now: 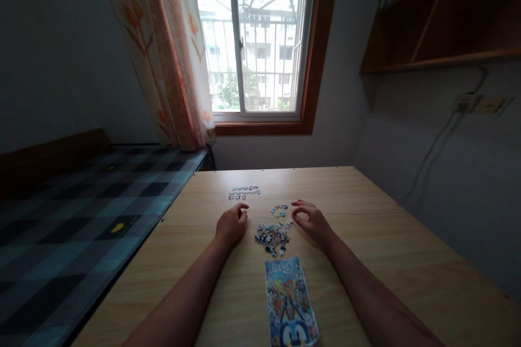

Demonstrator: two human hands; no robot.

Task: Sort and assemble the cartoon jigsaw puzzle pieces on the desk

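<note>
A heap of small colourful puzzle pieces [273,237] lies in the middle of a light wooden table [386,238]. My left hand [232,224] rests just left of the heap, fingers curled, thumb and forefinger pinched together. My right hand [312,220] sits to the heap's right, its fingers bent in a pinch near a small joined cluster of pieces [279,210]. What either pinch holds is too small to make out. A flat joined strip of pieces [243,192] lies farther back. A printed picture card [291,303] lies near me.
A bed with a dark checked cover [81,217] runs along the table's left edge. A barred window [256,38] and a curtain [171,54] stand behind the table. Wooden shelves [443,16] hang at upper right above a wall socket [468,103].
</note>
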